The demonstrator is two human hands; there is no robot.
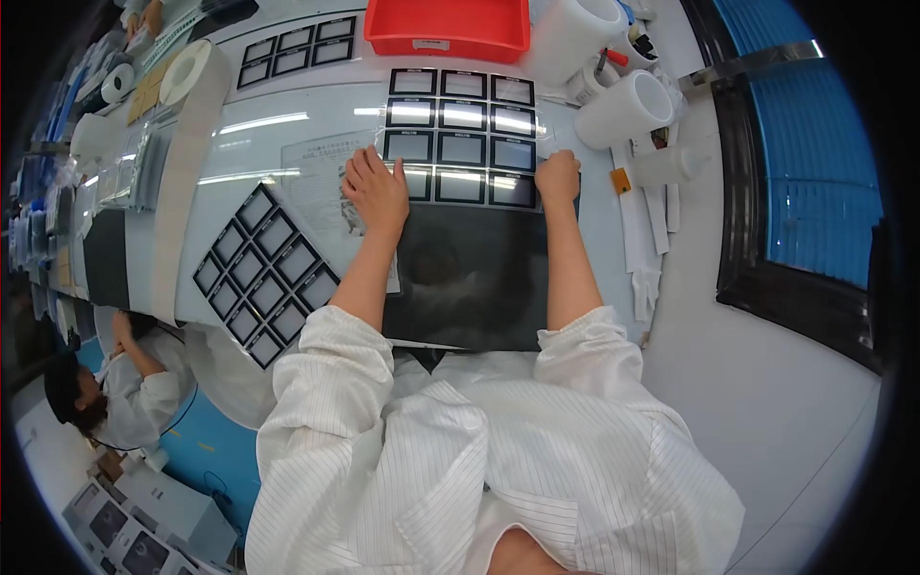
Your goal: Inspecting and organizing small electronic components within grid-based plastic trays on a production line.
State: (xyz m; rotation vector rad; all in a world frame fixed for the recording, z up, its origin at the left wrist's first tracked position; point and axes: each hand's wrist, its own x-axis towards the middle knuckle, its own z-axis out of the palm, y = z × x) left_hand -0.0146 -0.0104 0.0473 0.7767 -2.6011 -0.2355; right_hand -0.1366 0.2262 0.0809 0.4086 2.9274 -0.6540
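A clear sheet printed with rows of black-framed rectangles lies in front of me, its near edge over a smooth black mat. My left hand rests at the sheet's left edge, fingers stretched out and apart. At the opposite edge, my right hand is closed, its fingers curled under; what they grip is hidden. A second framed sheet lies turned at an angle to the left of my left forearm. Beneath my left hand's side of the table, a faintly printed paper shows.
A red plastic bin stands at the far side, beside another framed sheet. White cylindrical containers crowd the far right. A tape roll stands far left. Another person sits at lower left. A blue-paned window is at right.
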